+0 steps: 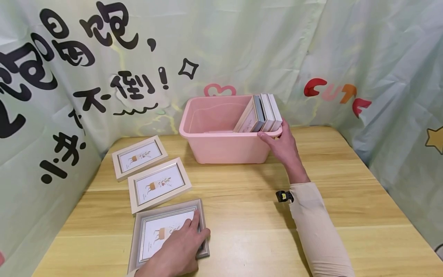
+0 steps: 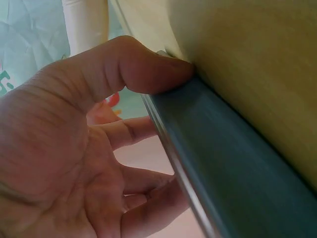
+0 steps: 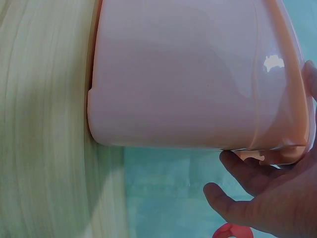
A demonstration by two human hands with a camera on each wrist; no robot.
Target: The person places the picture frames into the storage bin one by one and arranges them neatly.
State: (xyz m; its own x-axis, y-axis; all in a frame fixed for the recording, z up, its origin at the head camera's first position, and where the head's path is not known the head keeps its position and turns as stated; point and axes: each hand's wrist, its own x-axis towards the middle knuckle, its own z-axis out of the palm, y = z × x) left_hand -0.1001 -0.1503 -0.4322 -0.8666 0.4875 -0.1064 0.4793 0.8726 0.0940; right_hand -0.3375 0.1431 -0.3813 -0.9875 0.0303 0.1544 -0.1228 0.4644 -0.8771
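A grey picture frame [image 1: 136, 234] lies face up at the front left of the table. My left hand [image 1: 181, 244] holds its right side; in the left wrist view the thumb [image 2: 158, 74] is on the dark outer edge [image 2: 213, 144] and the other fingers reach across the front. At the back, a pink plastic bin [image 1: 228, 148] stands upright. My right hand [image 1: 283, 146] grips its front right corner, thumb on the rim and fingers round the side. Several picture frames [image 1: 268, 113] stand leaning together in the bin's right end.
Two cream picture frames, one nearer [image 1: 185, 181] and one farther [image 1: 117, 167], lie face up in a column beyond the grey one. The wooden table [image 1: 249, 219] is bordered by a printed cloth backdrop [image 1: 256, 46] behind and at both sides.
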